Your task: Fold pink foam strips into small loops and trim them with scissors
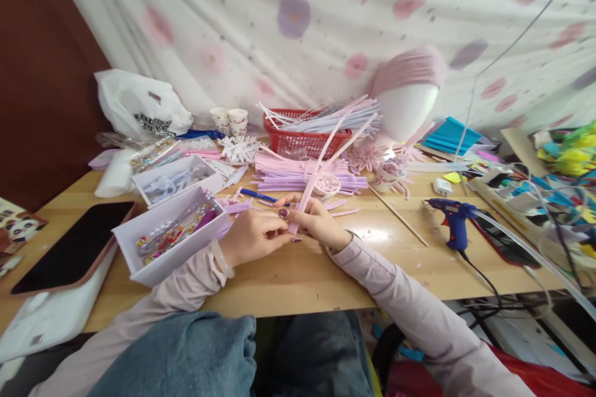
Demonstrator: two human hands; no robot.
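Two long pale pink pipe cleaners (pixel 311 185) rise in a V from between my hands, above the table's front part. My right hand (pixel 323 226) is closed round their lower ends, thumb pressed against them. My left hand (pixel 256 234) pinches at the bottom of the same stems, its fingertips meeting those of the right hand. The exact join at the base is partly covered by fingers. Just behind stands a paper cup (pixel 327 185) of short pink pieces. Bundles of pink pipe cleaners (pixel 279 165) and purple pipe cleaners (pixel 272 183) lie beyond it.
A white box (pixel 139 267) of trinkets sits by my left forearm, with a phone (pixel 74 245) farther left. On the right are a blue glue gun (pixel 454 217) with its cord and a wooden stick (pixel 400 217). A red basket (pixel 288 141) and foam head (pixel 405 105) stand behind.
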